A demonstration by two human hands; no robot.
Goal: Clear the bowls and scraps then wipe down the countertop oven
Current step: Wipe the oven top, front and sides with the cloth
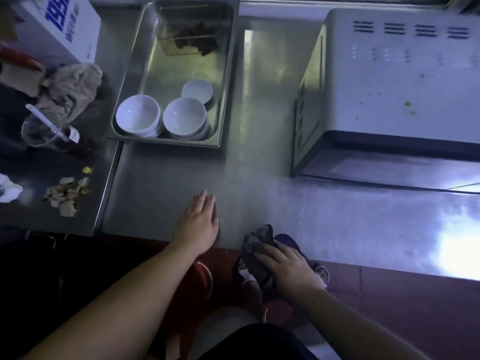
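Oven (405, 81) cut off at right frame edge; dark scraps in tray (194, 38) back end too blurred to identify.

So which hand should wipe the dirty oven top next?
The right hand, probably. It already grips the dark cloth at the counter edge, on the same side as the oven with its green spots. The left hand lies flat on the counter, holding nothing, farther from the oven.

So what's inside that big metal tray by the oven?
The metal tray holds white bowls, seemingly two small stacks, and a smaller white dish behind them. Dark scraps lie at its far end. What lies beneath the bowls is hidden.
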